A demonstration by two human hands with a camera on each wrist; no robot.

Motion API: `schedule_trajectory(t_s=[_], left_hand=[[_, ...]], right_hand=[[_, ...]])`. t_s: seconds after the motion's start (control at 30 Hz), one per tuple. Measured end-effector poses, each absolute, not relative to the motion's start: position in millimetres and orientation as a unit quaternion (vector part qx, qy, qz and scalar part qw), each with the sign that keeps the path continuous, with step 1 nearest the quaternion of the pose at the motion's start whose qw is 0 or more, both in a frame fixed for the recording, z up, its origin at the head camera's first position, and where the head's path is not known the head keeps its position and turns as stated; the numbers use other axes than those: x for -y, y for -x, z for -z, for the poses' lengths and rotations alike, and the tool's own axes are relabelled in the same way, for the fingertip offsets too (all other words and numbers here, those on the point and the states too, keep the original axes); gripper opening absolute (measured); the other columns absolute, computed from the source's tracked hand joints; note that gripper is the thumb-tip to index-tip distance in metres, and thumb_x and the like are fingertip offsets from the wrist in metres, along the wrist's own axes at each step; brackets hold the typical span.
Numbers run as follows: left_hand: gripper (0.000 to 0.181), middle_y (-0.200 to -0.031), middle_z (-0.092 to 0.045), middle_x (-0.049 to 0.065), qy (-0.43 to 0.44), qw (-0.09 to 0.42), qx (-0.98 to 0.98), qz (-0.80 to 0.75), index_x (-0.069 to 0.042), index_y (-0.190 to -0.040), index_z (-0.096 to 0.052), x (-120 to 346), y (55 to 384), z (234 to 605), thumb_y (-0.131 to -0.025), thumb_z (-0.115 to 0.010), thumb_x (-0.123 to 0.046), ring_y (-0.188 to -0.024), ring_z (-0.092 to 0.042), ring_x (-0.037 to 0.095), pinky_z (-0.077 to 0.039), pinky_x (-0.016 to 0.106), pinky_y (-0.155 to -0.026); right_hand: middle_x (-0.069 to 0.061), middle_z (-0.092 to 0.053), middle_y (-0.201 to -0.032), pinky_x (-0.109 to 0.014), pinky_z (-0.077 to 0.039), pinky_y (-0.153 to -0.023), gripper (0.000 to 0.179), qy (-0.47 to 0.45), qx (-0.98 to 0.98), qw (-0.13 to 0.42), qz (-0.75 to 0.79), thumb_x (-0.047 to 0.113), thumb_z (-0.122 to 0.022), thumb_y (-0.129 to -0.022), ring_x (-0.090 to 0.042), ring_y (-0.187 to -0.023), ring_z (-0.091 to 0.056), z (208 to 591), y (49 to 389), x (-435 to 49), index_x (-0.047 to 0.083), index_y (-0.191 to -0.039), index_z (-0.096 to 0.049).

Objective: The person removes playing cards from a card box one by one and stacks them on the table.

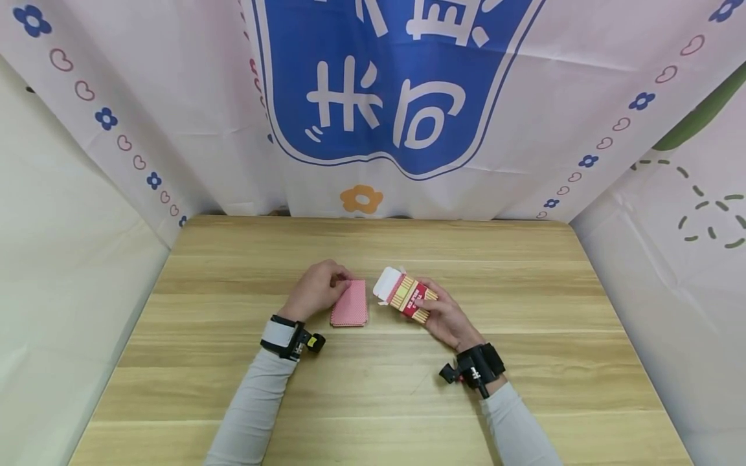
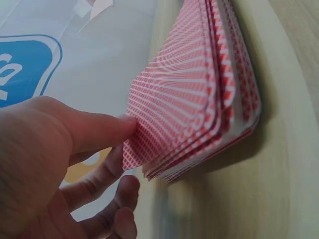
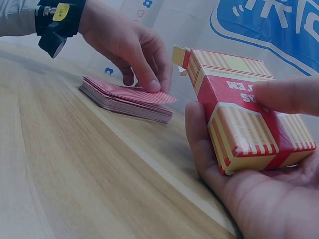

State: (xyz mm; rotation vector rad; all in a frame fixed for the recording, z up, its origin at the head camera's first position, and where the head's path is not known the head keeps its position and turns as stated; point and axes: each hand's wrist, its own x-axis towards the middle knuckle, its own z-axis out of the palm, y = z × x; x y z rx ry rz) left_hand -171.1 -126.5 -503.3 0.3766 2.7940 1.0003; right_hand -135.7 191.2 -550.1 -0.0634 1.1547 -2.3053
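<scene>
A deck of playing cards (image 1: 350,307) with red patterned backs lies on the table, its layers slightly uneven. My left hand (image 1: 317,288) is at the far left corner of the deck. In the left wrist view its thumb and a finger pinch the edge of the top card (image 2: 174,84), while the other fingers are loosely bent below. To the right of the deck, my right hand (image 1: 445,317) grips a red and yellow striped card box (image 3: 244,119), thumb across its front. The box's white end flap (image 1: 387,283) stands open towards the deck.
The wooden table (image 1: 361,401) reaches to a hanging white cloth (image 1: 204,155) with a blue printed emblem at the back. Pale cloth walls flank it left and right. A camera strap (image 1: 285,336) sits on the left wrist, another strap (image 1: 480,369) on the right.
</scene>
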Motion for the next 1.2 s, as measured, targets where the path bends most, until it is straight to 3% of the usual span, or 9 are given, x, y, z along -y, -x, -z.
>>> schedule_trajectory(t_s=[0.37,1.2], left_hand=[[0.013,-0.099,-0.067,0.002,-0.130,0.063,-0.944,-0.296,-0.014,-0.112,-0.082,125.4,173.7,509.7,-0.100,-0.075,-0.015,-0.087,-0.060,0.018,-0.051,0.031,-0.073],[0.015,-0.098,-0.067,0.002,-0.146,0.049,-0.946,-0.286,-0.012,-0.113,-0.082,124.1,171.1,509.4,-0.101,-0.075,-0.017,-0.085,-0.059,0.017,-0.051,0.030,-0.072]], right_hand=[[-0.016,-0.039,-0.152,-0.040,-0.061,-0.097,0.049,0.026,-0.427,0.275,0.861,-0.012,-0.043,-0.104,-0.028,-0.127,-0.061,549.0,136.0,-190.0,0.018,-0.141,-0.054],[-0.016,-0.040,-0.154,-0.042,-0.058,-0.104,0.051,0.033,-0.423,0.283,0.860,-0.011,-0.048,-0.103,-0.028,-0.129,-0.062,550.3,135.5,-191.1,0.018,-0.145,-0.052]])
